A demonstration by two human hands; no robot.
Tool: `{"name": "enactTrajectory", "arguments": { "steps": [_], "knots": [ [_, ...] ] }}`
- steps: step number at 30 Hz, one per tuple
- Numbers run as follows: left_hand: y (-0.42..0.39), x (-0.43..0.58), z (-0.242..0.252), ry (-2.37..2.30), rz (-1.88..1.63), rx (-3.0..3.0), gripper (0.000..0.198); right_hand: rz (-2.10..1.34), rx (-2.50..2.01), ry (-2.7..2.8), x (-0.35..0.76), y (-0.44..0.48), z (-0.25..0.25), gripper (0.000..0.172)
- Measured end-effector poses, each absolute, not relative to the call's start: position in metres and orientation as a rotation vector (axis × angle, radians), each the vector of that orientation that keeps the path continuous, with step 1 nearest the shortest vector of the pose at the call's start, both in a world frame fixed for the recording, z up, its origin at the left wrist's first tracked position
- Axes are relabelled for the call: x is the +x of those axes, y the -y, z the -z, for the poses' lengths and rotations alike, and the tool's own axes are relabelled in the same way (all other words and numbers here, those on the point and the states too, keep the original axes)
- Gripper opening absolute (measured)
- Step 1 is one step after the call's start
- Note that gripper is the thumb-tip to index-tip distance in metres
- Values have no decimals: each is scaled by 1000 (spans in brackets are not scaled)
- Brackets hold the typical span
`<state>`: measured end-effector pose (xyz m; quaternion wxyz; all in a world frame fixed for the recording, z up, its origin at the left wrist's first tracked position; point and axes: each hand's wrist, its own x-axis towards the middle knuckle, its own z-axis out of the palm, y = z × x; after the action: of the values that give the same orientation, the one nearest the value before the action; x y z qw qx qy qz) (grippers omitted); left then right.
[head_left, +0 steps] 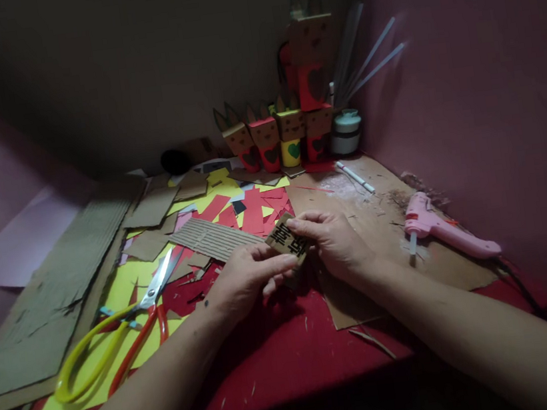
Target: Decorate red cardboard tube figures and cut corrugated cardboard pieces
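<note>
Between my two hands is a small brown cardboard piece [285, 238] with bold black printed characters on it. My left hand [250, 275] pinches its lower edge, thumb on top. On the upper right side, my right hand [331, 241] grips it with thumb and fingers. A ribbed corrugated cardboard strip [217, 236] lies just behind my left hand. To the left, scissors [151, 295] with yellow and red handles lie with blades slightly apart. A pink hot glue gun [438, 227] rests on its side at the right, a glue stick at its nozzle end.
Cardboard sheets [67, 286] and yellow and red paper scraps [254, 211] cover the left and middle. Several small box figures with pointed ears [265, 139] stand at the back, beside a pale jar [346, 131]. A white marker [354, 177] lies on a cardboard mat [386, 217]. Walls close in both sides.
</note>
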<state>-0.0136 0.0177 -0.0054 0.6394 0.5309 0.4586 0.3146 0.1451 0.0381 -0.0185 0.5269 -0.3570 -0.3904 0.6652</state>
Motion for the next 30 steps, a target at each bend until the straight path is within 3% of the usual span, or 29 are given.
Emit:
{"name": "enactTrajectory", "arguments": {
  "steps": [9,15,22,30],
  "knots": [
    [-13,-7,5,-1148,-732,1244,14,-1666,-817,907,144,-35,14,21],
    [-10,-8,-6,-1132,-548,1329,19,-1614,-852,945,150,-36,9,16],
    [-12,-15,-10,-1153,-901,1433,34,-1609,-856,944,148,-32,14,14],
    [-8,-17,-8,-1272,-976,1583,26,-1698,-755,965,146,-36,19,16]
  ]
}}
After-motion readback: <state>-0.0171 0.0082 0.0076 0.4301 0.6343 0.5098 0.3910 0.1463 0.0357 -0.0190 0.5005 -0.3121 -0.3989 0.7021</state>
